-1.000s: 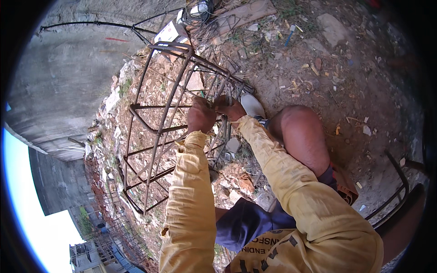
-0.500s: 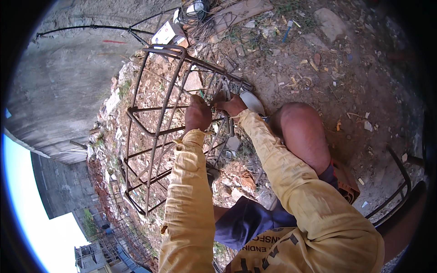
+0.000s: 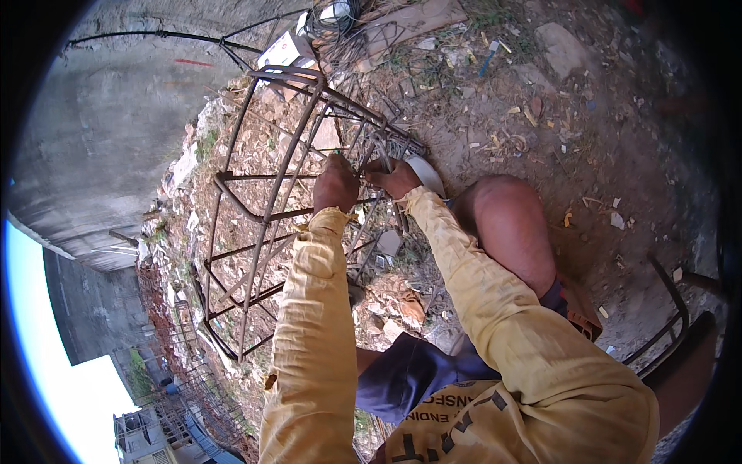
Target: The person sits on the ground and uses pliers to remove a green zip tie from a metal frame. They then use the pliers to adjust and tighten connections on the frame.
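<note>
A rusty steel rebar cage [image 3: 270, 201] lies before me on the rubble. My left hand [image 3: 336, 184] is closed at a joint on its right part, its fingertips hidden; what it grips is unclear. Just to its right, my right hand [image 3: 389, 176] pinches among the bars and thin strips at the same joint, the exact thing held too small to make out. A white shoe [image 3: 425, 176] shows behind my right hand, beside my bent knee [image 3: 506, 224].
A concrete wall [image 3: 108, 131] rises on the left. Coiled wire [image 3: 332, 27], a white box [image 3: 282, 50] and a board [image 3: 406, 31] lie at the top. Bent bars [image 3: 672, 309] sit at the right. Stones and debris cover the dirt ground [image 3: 580, 131].
My left hand has shifted slightly upward along the cage. My right hand stays at the joint with small finger movements. The cage sits almost unchanged.
</note>
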{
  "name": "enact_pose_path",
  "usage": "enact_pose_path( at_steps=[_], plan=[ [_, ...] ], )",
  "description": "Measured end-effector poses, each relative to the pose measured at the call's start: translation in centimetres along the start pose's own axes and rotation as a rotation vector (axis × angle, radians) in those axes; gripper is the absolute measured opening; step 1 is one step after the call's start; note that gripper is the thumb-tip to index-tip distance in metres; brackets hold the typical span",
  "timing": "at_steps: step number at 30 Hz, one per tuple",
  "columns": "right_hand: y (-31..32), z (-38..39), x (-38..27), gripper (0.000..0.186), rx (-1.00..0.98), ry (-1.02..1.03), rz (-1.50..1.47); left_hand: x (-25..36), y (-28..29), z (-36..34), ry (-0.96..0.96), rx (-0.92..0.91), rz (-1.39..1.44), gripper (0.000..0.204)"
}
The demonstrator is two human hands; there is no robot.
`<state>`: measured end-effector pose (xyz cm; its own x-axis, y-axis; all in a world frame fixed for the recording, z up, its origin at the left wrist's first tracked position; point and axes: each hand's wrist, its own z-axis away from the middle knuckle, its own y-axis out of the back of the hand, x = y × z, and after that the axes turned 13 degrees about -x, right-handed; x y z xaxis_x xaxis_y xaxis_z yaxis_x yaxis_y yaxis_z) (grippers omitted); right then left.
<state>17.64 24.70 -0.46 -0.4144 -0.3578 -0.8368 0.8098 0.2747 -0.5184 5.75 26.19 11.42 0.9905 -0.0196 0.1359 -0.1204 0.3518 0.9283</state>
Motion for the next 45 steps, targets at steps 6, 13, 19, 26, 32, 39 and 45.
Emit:
enact_pose_path(
  at_steps=[6, 13, 19, 26, 32, 39, 45],
  plan=[
    [0.8, 1.0, 1.3, 0.021, -0.061, 0.000, 0.085, -0.4, -0.1, -0.2, -0.034, 0.032, 0.025, 0.019],
    [0.9, 0.1, -0.6, 0.022, -0.095, 0.079, 0.226, 0.4, 0.4, 0.8, 0.028, 0.067, -0.006, 0.017],
    [0.2, -0.2, -2.0, 0.024, -0.086, 0.011, 0.298, 1.5, 0.2, 2.0, 0.056, 0.121, -0.067, 0.019],
    [0.5, -0.6, 0.1, 0.030, -0.051, 0.095, 0.269, 0.6, 0.7, 1.7, -0.107, 0.041, -0.026, 0.017],
    [0.0, -0.1, 0.3, 0.037, -0.069, 0.108, 0.404, 0.1, 1.0, 1.0, -0.152, -0.038, -0.059, 0.020],
    [-1.5, 2.0, -2.4, 0.038, 0.085, -0.114, 0.796, -0.2, 0.7, 0.8, -0.127, -0.014, 0.056, 0.016],
    [-1.8, 2.4, -1.2, 0.037, 0.196, -0.142, 0.812, 0.7, 0.4, 1.1, -0.082, 0.047, 0.043, 0.016]
  ],
)
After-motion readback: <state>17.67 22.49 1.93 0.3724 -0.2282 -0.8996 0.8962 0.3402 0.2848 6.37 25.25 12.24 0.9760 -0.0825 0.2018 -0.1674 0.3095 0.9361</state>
